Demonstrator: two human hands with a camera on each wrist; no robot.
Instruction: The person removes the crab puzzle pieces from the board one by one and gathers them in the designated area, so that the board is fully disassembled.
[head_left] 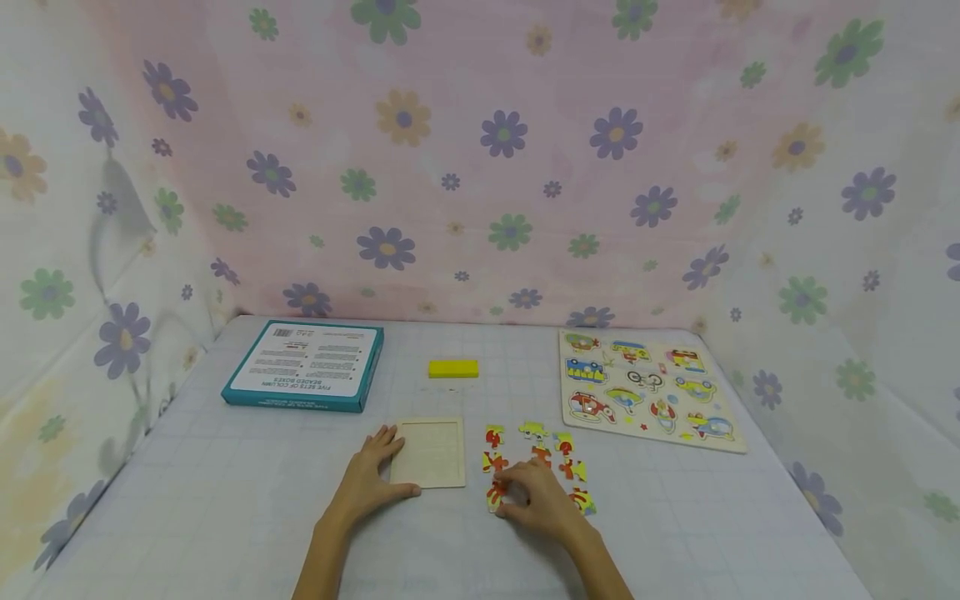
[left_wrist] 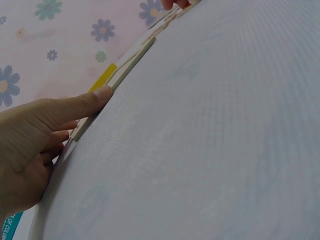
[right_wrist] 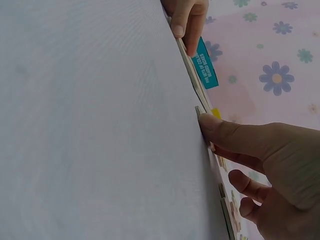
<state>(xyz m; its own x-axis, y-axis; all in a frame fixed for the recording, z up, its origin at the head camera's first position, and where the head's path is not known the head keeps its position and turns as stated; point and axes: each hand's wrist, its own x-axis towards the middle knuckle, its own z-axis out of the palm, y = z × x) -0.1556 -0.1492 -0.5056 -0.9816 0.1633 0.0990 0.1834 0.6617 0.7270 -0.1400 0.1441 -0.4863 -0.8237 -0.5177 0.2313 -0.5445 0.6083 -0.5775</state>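
Note:
A shallow square wooden puzzle tray (head_left: 428,454), with nothing lying in it, sits at the middle front of the table. My left hand (head_left: 369,477) holds it at the left, fingers at its left edge and thumb along its front edge; the left wrist view shows that thumb (left_wrist: 102,94) on the rim. Right of the tray, several red-and-yellow jigsaw pieces (head_left: 532,431) lie spread out. Over their front left part, my right hand (head_left: 543,502) pinches one jigsaw piece (head_left: 495,498) between thumb and forefinger, partly covered by the fingers. The right thumb (right_wrist: 212,125) touches the piece's edge.
A teal-and-white box (head_left: 303,367) lies at the back left. Behind the tray is a yellow block (head_left: 453,368). A wooden picture board (head_left: 648,392) with vehicle shapes lies at the back right. Flowered cloth (head_left: 450,167) walls enclose the white-covered table.

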